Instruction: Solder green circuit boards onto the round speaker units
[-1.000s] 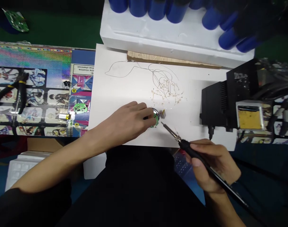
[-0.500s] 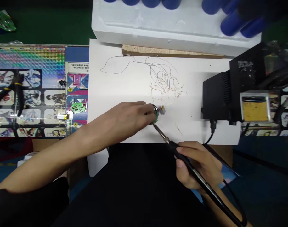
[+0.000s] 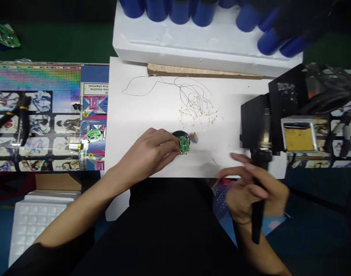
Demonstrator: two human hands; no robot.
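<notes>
Clasping a round green circuit board (image 3: 183, 143), set in a black ring, with the fingers of the left hand (image 3: 146, 157), just inside the near edge of a white paper sheet (image 3: 140, 107). Clenching a black soldering iron (image 3: 258, 207) upright in a slightly blurred right hand (image 3: 250, 193), beside that sheet's near right corner. Open white paper stretching toward thin coiled wire (image 3: 189, 90) and crumbly pale solder scraps (image 3: 196, 111).

Electronics soldering workshop: a soldering iron (image 3: 258, 214), a soldering station (image 3: 254, 122) and a tip-cleaning sponge tray (image 3: 299, 138) sit right of the white paper sheet (image 3: 135, 115); pliers (image 3: 12, 119) and a green circuit board (image 3: 94, 135) lie left of it.
</notes>
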